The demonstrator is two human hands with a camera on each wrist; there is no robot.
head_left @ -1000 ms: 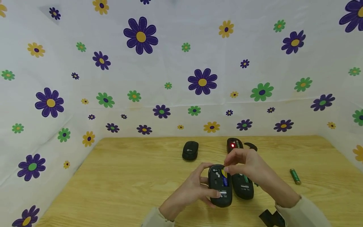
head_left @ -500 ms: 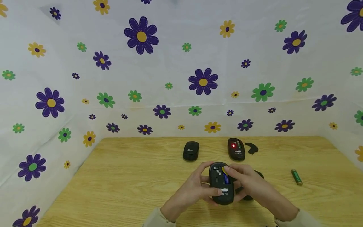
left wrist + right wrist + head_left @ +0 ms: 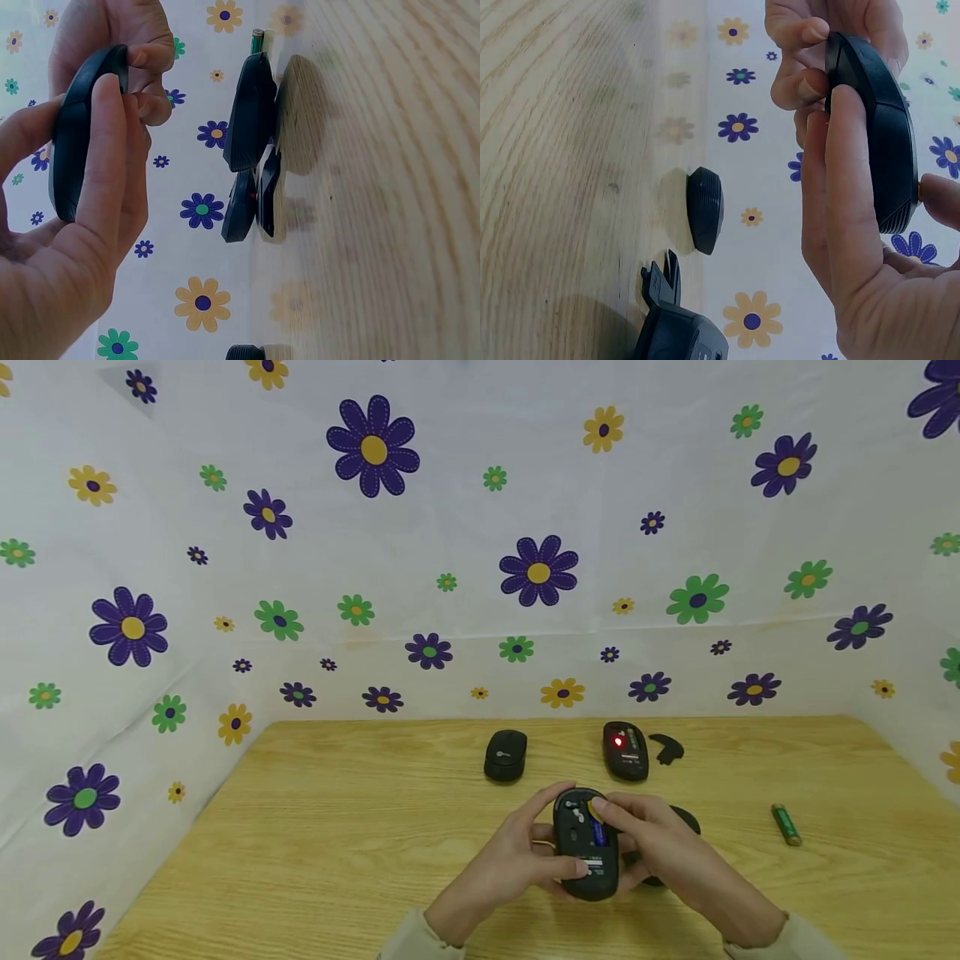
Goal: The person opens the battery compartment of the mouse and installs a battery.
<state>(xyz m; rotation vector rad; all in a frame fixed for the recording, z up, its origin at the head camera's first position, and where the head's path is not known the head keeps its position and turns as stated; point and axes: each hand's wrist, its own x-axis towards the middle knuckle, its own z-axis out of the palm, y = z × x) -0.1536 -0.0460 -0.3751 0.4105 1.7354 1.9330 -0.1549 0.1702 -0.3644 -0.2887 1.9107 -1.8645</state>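
My left hand (image 3: 510, 852) holds a black computer mouse (image 3: 588, 887) underside up, above the table, with its thumb across the label end. The mouse's battery compartment is uncovered, and a blue battery (image 3: 599, 833) with a yellow end lies in it. My right hand (image 3: 663, 839) grips the mouse's far side. Its thumb presses on the yellow end of the battery, while its fingers lie under the mouse. In the right wrist view, those fingers run along the casing of the mouse (image 3: 889, 142). The left wrist view shows the left fingers around the mouse (image 3: 75, 142) too.
Another black mouse (image 3: 686, 818) is partly hidden behind my right hand. Farther back are an upright black mouse (image 3: 506, 756), an upturned mouse (image 3: 626, 756) with a red light, and a curved black cover (image 3: 666, 749). A green battery (image 3: 786, 825) lies at right.
A second ago my right fingertips were at the battery's yellow end, above the compartment. The hand has since come down, with its thumb on the battery and its fingers beneath the mouse.
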